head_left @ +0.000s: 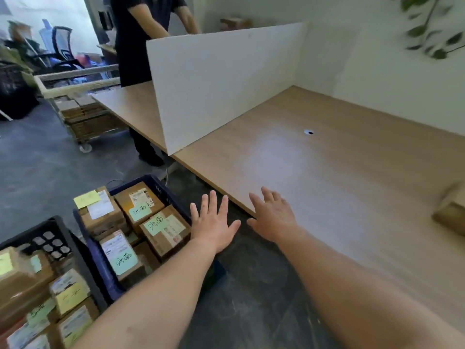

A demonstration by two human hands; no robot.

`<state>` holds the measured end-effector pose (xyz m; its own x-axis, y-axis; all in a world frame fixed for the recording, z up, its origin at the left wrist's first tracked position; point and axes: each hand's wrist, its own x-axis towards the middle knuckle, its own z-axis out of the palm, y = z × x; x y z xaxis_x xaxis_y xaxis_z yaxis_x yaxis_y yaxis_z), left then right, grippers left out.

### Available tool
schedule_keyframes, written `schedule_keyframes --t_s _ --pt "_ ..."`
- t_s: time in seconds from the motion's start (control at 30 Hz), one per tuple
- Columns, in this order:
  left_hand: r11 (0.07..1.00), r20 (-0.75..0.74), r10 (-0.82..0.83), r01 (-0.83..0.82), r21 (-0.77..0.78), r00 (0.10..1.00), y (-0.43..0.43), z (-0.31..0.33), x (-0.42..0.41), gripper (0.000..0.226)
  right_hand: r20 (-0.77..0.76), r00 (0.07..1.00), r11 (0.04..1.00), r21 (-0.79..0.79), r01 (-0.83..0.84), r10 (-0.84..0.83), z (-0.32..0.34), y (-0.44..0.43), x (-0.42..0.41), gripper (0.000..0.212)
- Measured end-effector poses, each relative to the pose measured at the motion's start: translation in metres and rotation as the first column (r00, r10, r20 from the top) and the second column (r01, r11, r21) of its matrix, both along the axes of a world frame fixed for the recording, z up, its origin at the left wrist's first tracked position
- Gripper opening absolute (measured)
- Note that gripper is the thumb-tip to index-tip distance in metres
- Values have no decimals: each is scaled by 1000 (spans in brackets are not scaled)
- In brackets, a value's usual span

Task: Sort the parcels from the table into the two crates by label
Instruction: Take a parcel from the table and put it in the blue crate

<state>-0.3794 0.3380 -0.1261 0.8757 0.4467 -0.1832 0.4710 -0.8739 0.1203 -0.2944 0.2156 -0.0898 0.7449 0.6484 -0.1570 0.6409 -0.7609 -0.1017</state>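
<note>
I see my left hand (214,222) flat and spread, fingers straight, holding nothing, in the lower middle of the frame just right of the dark blue plastic crate (161,188). My right hand (274,217) is likewise spread and empty, over the near edge of the light wooden desk (327,172). One brown cardboard parcel (450,212) lies on the desk at the right edge of the frame, blurred. The blue crate holds cardboard parcels (163,231), several with green handwritten labels. The black plastic crate (50,229) in the bottom left corner holds stacked parcels (70,293), several with yellow labels. A white partition board (226,84) stands on the desk, and a person in dark clothes (141,34) stands behind it at upper left
</note>
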Motion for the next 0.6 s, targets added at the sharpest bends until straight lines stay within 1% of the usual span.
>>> schedule_keyframes --t_s 0.13,0.3,0.37,0.5,0.6 --pt "989 2 -129 129 69 992 -71 17 20 73 44 996 997 34 74 -76 14 -80 3 69" --pt "967 -13 -236 236 93 972 -169 29 38 73 63 982 983 63 174 -178 24 -190 5 67" --pt "950 -20 -290 290 119 957 -214 32 47 73 76 969 971 61 230 -234 27 -239 5 68" --pt "912 -36 -391 393 119 920 -285 37 58 72 91 941 945 74 319 -325 30 -312 7 69" --pt "888 -32 -440 440 136 898 -338 37 68 72 109 916 922 68 381 -386 30 -365 7 68"
